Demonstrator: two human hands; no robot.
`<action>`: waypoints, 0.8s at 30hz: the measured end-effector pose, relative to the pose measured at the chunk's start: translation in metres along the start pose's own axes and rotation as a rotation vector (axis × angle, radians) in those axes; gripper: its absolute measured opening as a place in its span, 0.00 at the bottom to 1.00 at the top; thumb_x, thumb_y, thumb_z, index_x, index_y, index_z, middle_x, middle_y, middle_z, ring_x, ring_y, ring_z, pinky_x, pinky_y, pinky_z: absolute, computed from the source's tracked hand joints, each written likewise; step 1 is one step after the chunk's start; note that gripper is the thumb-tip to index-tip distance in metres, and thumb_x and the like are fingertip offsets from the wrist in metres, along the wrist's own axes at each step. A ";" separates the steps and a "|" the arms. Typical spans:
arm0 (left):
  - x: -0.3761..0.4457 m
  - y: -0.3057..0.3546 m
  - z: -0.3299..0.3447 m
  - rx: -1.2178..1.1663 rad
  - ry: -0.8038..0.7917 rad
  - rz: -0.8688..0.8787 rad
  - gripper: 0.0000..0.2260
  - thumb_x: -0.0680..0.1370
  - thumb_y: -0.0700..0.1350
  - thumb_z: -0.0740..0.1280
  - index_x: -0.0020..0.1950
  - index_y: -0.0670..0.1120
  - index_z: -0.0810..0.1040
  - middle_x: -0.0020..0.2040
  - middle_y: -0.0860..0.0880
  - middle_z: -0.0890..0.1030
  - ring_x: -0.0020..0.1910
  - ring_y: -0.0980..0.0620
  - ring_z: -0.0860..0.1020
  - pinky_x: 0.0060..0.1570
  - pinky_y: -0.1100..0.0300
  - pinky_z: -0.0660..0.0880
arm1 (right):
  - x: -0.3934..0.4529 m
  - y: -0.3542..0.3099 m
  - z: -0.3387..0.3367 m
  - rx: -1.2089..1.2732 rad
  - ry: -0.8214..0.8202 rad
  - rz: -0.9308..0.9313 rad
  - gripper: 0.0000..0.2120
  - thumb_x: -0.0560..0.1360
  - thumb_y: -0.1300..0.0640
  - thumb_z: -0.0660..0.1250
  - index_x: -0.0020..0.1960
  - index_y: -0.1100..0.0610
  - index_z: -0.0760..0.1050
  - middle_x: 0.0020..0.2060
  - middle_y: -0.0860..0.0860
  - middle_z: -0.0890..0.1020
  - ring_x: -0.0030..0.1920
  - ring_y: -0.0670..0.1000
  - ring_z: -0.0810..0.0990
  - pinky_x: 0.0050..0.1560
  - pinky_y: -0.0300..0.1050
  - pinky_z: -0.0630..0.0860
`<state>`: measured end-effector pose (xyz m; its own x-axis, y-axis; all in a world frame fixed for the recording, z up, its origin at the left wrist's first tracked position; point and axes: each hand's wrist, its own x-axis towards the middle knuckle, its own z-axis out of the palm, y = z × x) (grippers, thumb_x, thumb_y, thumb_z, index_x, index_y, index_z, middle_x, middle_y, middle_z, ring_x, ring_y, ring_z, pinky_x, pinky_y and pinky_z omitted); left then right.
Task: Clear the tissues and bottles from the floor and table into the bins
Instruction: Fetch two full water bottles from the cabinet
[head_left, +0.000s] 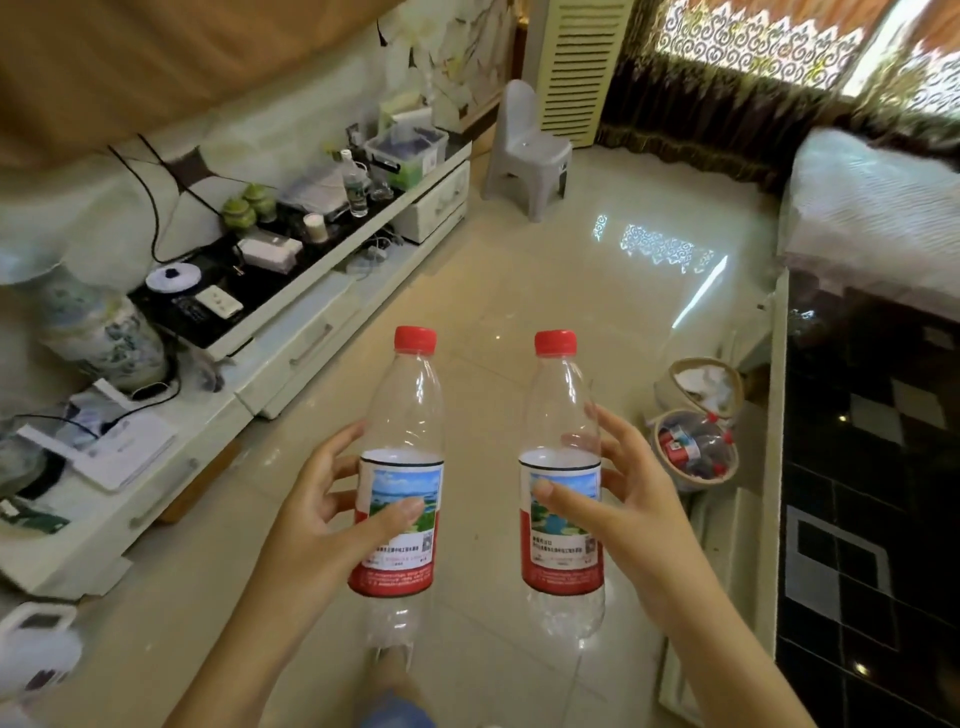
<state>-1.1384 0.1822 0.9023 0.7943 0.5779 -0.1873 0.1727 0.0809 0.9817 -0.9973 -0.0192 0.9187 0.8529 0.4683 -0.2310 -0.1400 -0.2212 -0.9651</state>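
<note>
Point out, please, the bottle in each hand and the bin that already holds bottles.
left bottle (402, 415): head view, on its clear upper body.
right bottle (558, 415): head view, on its clear upper body.
bottle bin (675, 470): head view, on its near rim.

The scene was viewed from a single head-worn camera, angled forward and down, close above the glossy cream tiled floor (545, 291).

Two bottles held upright above the floor

The left hand (317, 514) gripped one red-capped water bottle (402, 462), the right hand (618, 499) another bottle (561, 467); two bins (693, 452) stood near the bench (774, 467).
</note>
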 end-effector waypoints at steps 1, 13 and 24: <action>0.022 0.003 -0.004 0.006 -0.013 -0.003 0.36 0.54 0.58 0.77 0.61 0.68 0.71 0.52 0.63 0.80 0.53 0.58 0.80 0.45 0.60 0.77 | 0.017 -0.002 0.003 0.006 0.021 0.002 0.35 0.64 0.57 0.78 0.62 0.34 0.66 0.53 0.38 0.79 0.49 0.35 0.79 0.41 0.37 0.75; 0.264 0.055 0.015 0.071 -0.313 -0.050 0.37 0.53 0.58 0.76 0.62 0.67 0.71 0.53 0.62 0.80 0.52 0.59 0.81 0.40 0.64 0.78 | 0.176 -0.033 0.005 0.036 0.339 0.053 0.37 0.64 0.57 0.78 0.66 0.39 0.66 0.56 0.40 0.78 0.50 0.38 0.80 0.41 0.35 0.76; 0.422 0.069 0.196 0.077 -0.547 -0.114 0.35 0.62 0.48 0.79 0.65 0.61 0.70 0.55 0.58 0.81 0.52 0.57 0.81 0.42 0.63 0.79 | 0.308 -0.014 -0.123 0.108 0.579 0.130 0.39 0.59 0.52 0.76 0.67 0.42 0.67 0.55 0.44 0.79 0.52 0.45 0.81 0.46 0.39 0.78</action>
<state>-0.6773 0.2726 0.8836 0.9510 0.0618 -0.3029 0.3004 0.0465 0.9527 -0.6704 0.0231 0.8762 0.9562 -0.1054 -0.2732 -0.2865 -0.1428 -0.9474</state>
